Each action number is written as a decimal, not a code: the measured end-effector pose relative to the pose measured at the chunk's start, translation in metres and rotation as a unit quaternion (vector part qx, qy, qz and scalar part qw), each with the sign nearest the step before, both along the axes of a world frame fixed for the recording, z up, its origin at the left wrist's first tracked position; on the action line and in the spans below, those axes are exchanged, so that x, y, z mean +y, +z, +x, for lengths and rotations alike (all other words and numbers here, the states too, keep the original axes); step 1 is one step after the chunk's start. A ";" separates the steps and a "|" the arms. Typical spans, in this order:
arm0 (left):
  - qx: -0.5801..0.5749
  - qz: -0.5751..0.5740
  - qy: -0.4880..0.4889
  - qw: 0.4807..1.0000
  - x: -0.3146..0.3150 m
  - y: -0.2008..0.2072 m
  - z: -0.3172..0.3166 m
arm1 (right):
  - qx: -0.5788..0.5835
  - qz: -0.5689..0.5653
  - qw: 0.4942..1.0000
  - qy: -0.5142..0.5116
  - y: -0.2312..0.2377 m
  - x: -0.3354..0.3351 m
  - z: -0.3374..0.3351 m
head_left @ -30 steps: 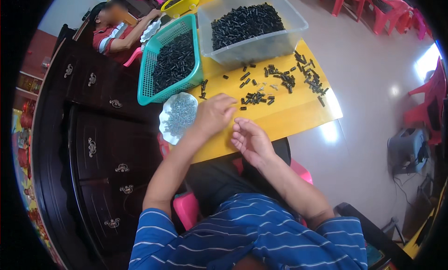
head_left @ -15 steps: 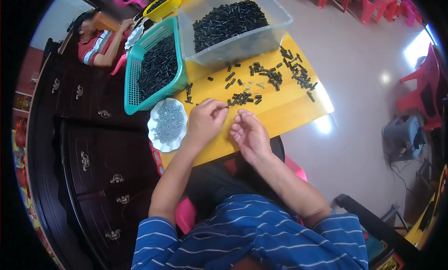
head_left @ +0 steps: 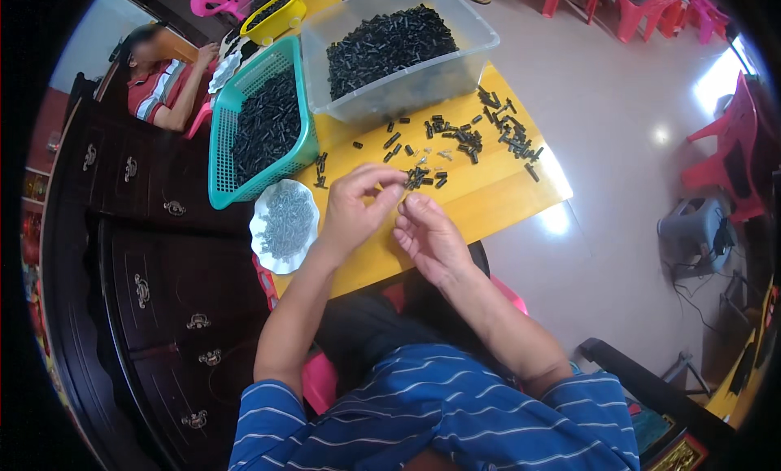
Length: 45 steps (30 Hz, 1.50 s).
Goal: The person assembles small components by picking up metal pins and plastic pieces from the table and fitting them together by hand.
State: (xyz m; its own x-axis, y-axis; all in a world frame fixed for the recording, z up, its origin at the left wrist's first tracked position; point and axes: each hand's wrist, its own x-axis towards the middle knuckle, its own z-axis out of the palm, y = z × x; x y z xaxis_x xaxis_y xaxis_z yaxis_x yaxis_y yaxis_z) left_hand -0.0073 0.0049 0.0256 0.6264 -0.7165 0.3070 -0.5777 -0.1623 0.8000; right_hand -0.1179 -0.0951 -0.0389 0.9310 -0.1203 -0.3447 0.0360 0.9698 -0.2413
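Over the near part of the yellow table (head_left: 488, 198), my left hand (head_left: 358, 207) and my right hand (head_left: 434, 239) meet at the fingertips. Both are closed in a pinch; whatever is between the fingers is too small to make out. Just beyond the fingertips lies a small pile of short black tube-like pieces (head_left: 419, 178). A few small clear pieces (head_left: 443, 154) lie among the black ones. Beside my left wrist stands a white scalloped dish (head_left: 262, 255) holding many small clear pieces (head_left: 286, 219).
A green basket (head_left: 307, 133) and a translucent bin (head_left: 390, 105), both full of black pieces, stand on the table. More black pieces (head_left: 512, 133) lie at its right edge. A yellow basket (head_left: 277, 25) and a seated person (head_left: 175, 89) are far left. Dark drawers (head_left: 179, 284) border my left.
My hands have come together; before, a gap lay between the fingertips. My left index finger now reaches over toward the right thumb. The whole view has shifted slightly.
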 end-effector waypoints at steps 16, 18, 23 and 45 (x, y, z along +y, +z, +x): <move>-0.296 0.266 -0.061 0.915 -0.074 -0.037 0.041 | 0.073 0.069 0.995 0.025 -0.014 0.016 -0.001; -0.293 0.273 -0.063 0.914 -0.078 -0.036 0.040 | 0.074 0.067 0.995 0.026 -0.014 0.014 -0.001; -0.315 0.267 -0.064 0.909 -0.085 -0.041 0.040 | 0.060 0.057 0.996 0.027 -0.017 0.013 0.000; 0.137 -0.016 0.057 0.989 0.033 -0.009 -0.001 | -0.002 -0.189 0.981 -0.034 0.003 0.016 0.001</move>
